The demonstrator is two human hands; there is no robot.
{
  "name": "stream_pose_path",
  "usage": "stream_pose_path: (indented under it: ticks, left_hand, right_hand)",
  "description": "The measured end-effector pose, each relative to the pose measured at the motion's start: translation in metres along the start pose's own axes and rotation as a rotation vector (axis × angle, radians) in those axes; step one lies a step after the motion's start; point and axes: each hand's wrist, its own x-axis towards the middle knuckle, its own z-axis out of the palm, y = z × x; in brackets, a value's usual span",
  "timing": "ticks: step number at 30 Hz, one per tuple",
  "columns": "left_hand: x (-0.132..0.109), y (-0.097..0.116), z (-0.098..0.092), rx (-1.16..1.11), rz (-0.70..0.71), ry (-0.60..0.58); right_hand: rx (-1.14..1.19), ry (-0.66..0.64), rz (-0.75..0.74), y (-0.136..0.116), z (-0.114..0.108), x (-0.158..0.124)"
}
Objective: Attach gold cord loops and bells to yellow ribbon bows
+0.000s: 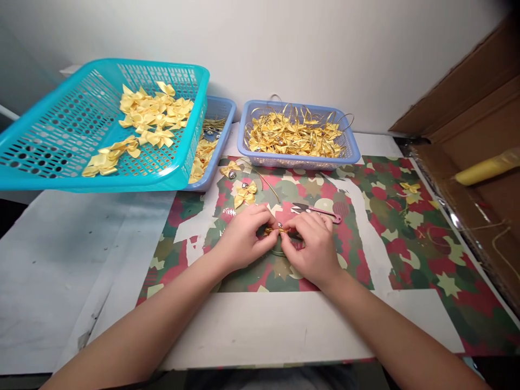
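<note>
Left hand: closed, thumb and fingertips pinching one end of a small gold bow. Right hand: closed likewise on the other end, the two hands meeting fingertip to fingertip. Bow's place: lifted just off the surface, between both hands, at the near middle of the counter, over the patterned paper. Handling, as a judgement: the piece is small and looks slippery, so a pinch kept close to its centre, with wrists resting on the counter, should steady it; one hand anchoring while the other works would spare the loops; a hard pull risks distorting the ribbon. Just beyond the right hand: pink snips, lying flat. Beyond the left hand: loose bows on the paper; one stray bow far right. Far left: turquoise basket, tilted, holding pale yellow bows; behind its right edge, a half-hidden blue basket. Far centre: second blue basket, heaped with wire-looped gold bows. Right edge: cardboard box with a yellow roll inside. Surface: white counter under red-and-green leaf-print paper, torn in places. Backdrop: plain white wall.
</note>
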Motion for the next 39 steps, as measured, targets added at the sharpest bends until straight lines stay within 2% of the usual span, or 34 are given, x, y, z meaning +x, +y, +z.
stream_pose_path:
  ticks: [15,22,39]
  left_hand:
    - [-0.001,0.0017,0.0005,-0.047,-0.026,0.031]
    - [-0.0002,0.0033,-0.0011,-0.127,-0.088,-0.005]
    - [-0.005,0.0048,-0.0032,-0.306,-0.212,-0.049]
  right_hand:
    - [0.029,0.022,-0.079,0.0021,-0.0008,-0.0002]
    - [0.071,-0.015,-0.099,0.0032,-0.0018,0.0007]
    - [0.171,0.039,-0.056,0.0029,-0.002,0.0024]
